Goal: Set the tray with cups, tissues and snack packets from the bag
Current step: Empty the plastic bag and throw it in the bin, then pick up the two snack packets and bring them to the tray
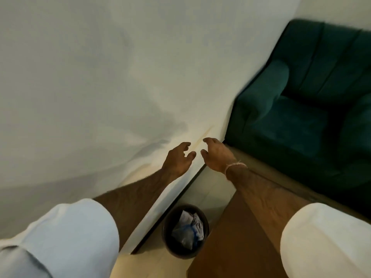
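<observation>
No tray, cups, tissues, snack packets or bag appear in the head view. My left hand (179, 157) and my right hand (216, 155) are both stretched out in front of me, close together near the white wall. Each has its fingers apart and slightly curled, with nothing held. A thread band circles my right wrist. White rolled sleeves cover both upper forearms.
A white wall (90, 77) fills the left and centre. A dark green upholstered armchair (305, 109) stands at the right against the wall. Below my arms sits a dark round waste bin (170, 245) with crumpled paper and plastic inside. A brown wooden surface (236, 237) lies at the lower right.
</observation>
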`<act>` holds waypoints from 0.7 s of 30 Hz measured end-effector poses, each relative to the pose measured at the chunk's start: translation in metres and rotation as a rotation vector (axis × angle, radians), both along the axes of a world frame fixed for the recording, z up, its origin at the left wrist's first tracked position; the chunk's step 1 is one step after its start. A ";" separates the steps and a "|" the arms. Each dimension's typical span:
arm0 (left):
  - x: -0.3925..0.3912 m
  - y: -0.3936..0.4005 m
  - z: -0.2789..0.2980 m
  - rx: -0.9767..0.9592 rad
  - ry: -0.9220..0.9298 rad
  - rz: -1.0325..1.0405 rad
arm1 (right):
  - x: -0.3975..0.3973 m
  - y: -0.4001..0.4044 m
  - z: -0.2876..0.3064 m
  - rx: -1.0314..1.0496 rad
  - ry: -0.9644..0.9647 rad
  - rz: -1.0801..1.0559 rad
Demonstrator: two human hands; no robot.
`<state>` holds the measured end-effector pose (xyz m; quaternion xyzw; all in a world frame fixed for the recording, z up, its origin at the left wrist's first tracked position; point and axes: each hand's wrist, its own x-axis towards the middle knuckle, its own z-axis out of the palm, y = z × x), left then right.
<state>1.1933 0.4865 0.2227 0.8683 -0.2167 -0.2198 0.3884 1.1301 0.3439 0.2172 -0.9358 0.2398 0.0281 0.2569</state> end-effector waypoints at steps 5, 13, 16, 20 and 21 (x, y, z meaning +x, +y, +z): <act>-0.018 -0.023 0.084 -0.034 -0.097 -0.043 | -0.025 -0.015 0.098 -0.025 -0.100 -0.067; -0.048 -0.060 0.205 -0.137 -0.232 -0.173 | -0.082 -0.035 0.228 -0.093 -0.236 -0.194; -0.064 -0.078 0.246 -0.177 -0.293 -0.244 | -0.110 -0.041 0.263 -0.114 -0.282 -0.272; -0.088 -0.100 0.294 -0.236 -0.345 -0.331 | -0.150 -0.048 0.304 -0.141 -0.346 -0.350; -0.096 -0.106 0.305 -0.247 -0.353 -0.352 | -0.161 -0.049 0.314 -0.152 -0.359 -0.368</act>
